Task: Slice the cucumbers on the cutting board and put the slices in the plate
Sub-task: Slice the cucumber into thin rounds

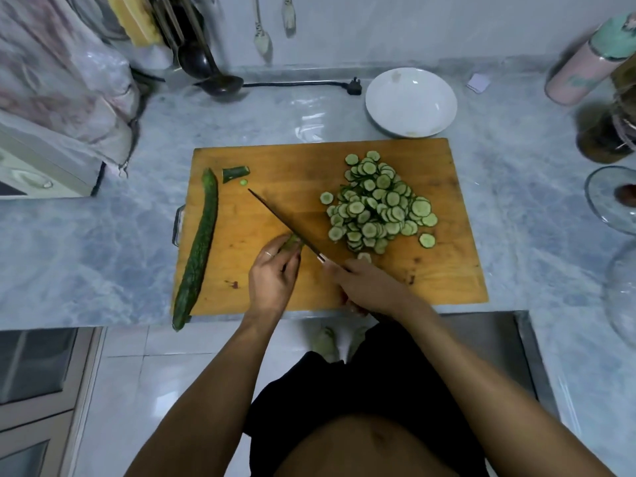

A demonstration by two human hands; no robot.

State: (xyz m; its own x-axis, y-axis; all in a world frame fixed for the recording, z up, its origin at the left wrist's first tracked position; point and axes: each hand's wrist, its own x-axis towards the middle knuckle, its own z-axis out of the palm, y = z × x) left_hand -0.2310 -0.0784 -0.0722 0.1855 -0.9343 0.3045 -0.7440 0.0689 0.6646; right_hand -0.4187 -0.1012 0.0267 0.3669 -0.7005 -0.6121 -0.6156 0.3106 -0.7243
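Observation:
A wooden cutting board (303, 166) lies on the marble counter. My left hand (272, 280) holds a short cucumber stub (292, 243) down on the board. My right hand (368, 287) grips the handle of a long knife (282, 222), its blade resting against the stub's end. A heap of cucumber slices (377, 204) covers the board's right half. A whole cucumber (199, 253) lies along the left edge, with a cut end piece (235, 173) near its top. A white plate (411, 102) stands behind the board and holds no slices.
A pink and green flask (592, 60) and a dark bottle (609, 132) stand at the right. A glass dish (612, 197) sits beside them. A ladle (220, 85), a black plug (353, 87) and a covered appliance (58, 98) occupy the back left.

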